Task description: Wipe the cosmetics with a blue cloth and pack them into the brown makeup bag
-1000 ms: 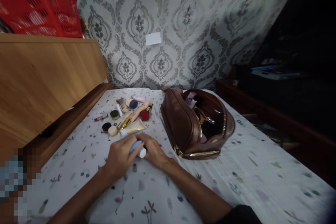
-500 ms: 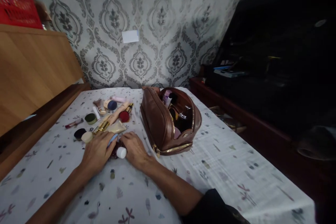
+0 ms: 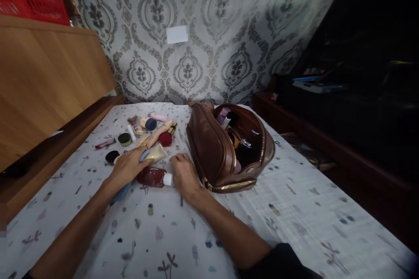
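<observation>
My left hand (image 3: 128, 168) is closed over a flat blue item (image 3: 121, 192), which shows at the thumb and under the wrist; most of it is hidden. Just beneath that hand a clear bottle of dark red liquid (image 3: 152, 176) lies on its side, its white cap (image 3: 168, 179) pointing right. Beside the cap, my right hand (image 3: 185, 176) rests on the cloth, fingers loosely bent and nothing visible in them. A cream-coloured tube (image 3: 157, 152) lies beyond the left fingertips. To the right stands an unzipped brown makeup bag (image 3: 209, 148) with cosmetics inside.
Several cosmetics lie behind my left hand, among them a red round pot (image 3: 165, 139), a dark green-lidded jar (image 3: 124, 139), a black round lid (image 3: 112, 157) and a lip gloss tube (image 3: 105, 144). A wooden cabinet (image 3: 55, 65) borders the left; the patterned wall (image 3: 209, 30) is behind.
The red bottle, mostly covered by my hands before, now lies exposed on the cloth. My hands have drawn apart, and the view has shifted so things appear further right.
</observation>
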`<state>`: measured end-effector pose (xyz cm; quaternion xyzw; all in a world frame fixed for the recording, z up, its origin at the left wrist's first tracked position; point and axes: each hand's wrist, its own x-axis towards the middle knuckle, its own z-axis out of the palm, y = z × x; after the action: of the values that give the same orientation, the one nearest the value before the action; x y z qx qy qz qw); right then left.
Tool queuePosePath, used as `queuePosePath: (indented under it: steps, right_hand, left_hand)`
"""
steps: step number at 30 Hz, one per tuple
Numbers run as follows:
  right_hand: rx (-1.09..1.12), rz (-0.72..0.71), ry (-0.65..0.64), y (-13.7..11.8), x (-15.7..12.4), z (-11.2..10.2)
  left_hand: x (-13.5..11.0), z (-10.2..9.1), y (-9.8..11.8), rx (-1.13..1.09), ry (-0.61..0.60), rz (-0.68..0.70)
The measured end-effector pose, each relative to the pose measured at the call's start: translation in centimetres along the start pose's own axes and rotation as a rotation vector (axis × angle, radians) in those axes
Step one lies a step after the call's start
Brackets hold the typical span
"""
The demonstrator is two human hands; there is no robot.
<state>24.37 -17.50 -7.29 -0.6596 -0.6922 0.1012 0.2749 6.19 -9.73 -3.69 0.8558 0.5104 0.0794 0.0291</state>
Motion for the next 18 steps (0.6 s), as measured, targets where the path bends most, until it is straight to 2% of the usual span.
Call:
queuePosePath:
  steps: [4, 5, 7, 9, 10, 12, 14, 16, 18]
  right_hand:
    - [0.093, 0.008, 0.08, -0.5, -0.1, -0.1]
    - [0.125, -0.052, 0.096, -0.8, -0.3, -0.2]
    - [0.173, -0.285, 0.088, -1.2, -0.8, -0.1]
    - [0.137, -0.518, 0.037, -1.5, -1.2, 0.3]
    - [0.083, -0.569, 0.023, -1.6, -1.4, 0.5]
    - [-0.028, -0.548, 0.064, -1.7, -1.7, 0.9]
    - [-0.072, -0.463, 0.149, -1.7, -1.8, 1.2]
    - [-0.008, -0.374, 0.216, -1.7, -1.8, 1.2]
    - [0.17, -0.286, 0.24, -1.9, -1.8, 0.9]
  left_hand:
    - [-0.4, 0.6, -0.2, -0.075, 0.145, 0.005]
    - [-0.5, 0.5, -0.3, -0.087, 0.188, 0.001]
    - [-0.7, 0.2, -0.4, -0.117, 0.265, -0.008]
    - [-0.9, -0.4, -0.4, -0.168, 0.318, -0.009]
    - [-1.0, -0.7, -0.3, -0.205, 0.339, -0.012]
    - [-1.3, -1.2, 0.0, -0.292, 0.358, -0.033]
    - [-1.7, -1.4, 0.4, -0.377, 0.37, -0.044]
    - [-2.0, -1.2, 0.9, -0.442, 0.393, -0.032]
    - [-2.3, -0.8, 1.3, -0.485, 0.419, -0.006]
